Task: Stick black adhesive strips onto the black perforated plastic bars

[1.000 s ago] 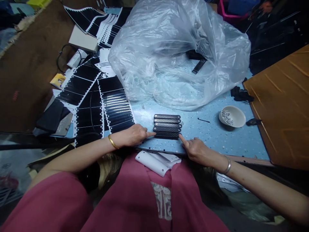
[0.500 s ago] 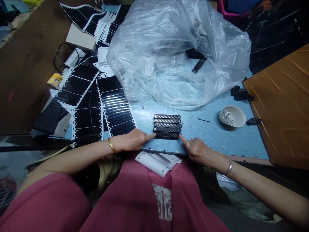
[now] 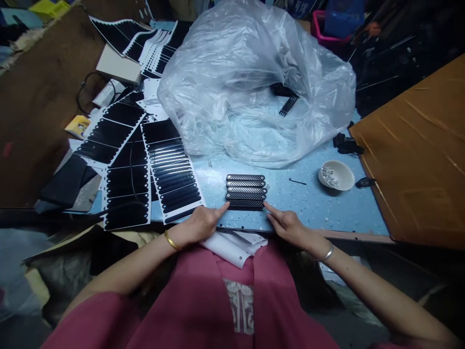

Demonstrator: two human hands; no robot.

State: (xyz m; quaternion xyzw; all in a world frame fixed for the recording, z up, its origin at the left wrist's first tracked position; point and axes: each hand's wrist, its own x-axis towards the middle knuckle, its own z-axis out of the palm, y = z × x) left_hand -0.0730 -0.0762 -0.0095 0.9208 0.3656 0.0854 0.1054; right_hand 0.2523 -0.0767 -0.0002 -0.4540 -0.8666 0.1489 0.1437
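Several black textured strips (image 3: 246, 190) lie stacked in a row, side by side, near the front edge of the blue speckled table (image 3: 290, 213). My left hand (image 3: 203, 220) touches the left end of the nearest strip with its outstretched index finger; its other fingers are curled, holding nothing visible. At the right end of the same strip rests the index fingertip of my right hand (image 3: 288, 225), the thumb held apart and no object in the hand. A white sheet (image 3: 232, 247) with holes lies on my lap below the table edge.
Sheets of black strips (image 3: 174, 169) cover the left side. A large clear plastic bag (image 3: 232, 87) fills the back. To the right are a thin black piece (image 3: 298, 182), a white bowl (image 3: 343, 177) of small metal parts and a brown board (image 3: 417, 160).
The view has shifted slightly, so the table scene appears a little further left. My right thumb stands further from the index finger. Both fingertips remain at the nearest strip's ends.
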